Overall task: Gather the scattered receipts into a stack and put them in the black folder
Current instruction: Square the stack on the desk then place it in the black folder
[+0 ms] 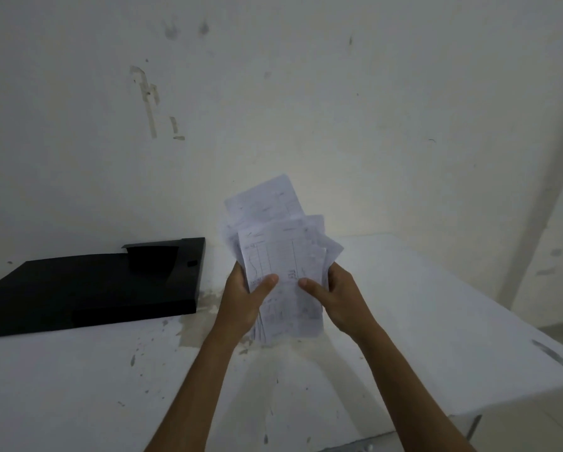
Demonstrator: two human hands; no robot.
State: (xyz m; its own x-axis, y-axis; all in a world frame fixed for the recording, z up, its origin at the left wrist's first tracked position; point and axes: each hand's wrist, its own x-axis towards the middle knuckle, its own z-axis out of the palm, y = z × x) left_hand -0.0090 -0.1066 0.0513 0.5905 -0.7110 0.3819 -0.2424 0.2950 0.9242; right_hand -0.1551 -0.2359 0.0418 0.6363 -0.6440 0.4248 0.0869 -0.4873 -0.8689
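A loose bundle of white receipts (280, 252) stands nearly upright above the table, its sheets fanned out unevenly at the top. My left hand (244, 298) grips its left edge with the thumb across the front sheet. My right hand (335, 298) grips the right edge the same way. The bottom of the bundle rests on or hovers just over the table. The black folder (87, 288) lies to the left against the wall, with a raised flap at its far right end; whether it is open I cannot tell.
The white table (420, 305) is scuffed and paint-flecked. Its right edge runs diagonally at the far right and its front edge crosses the lower right. A stained white wall stands close behind the table.
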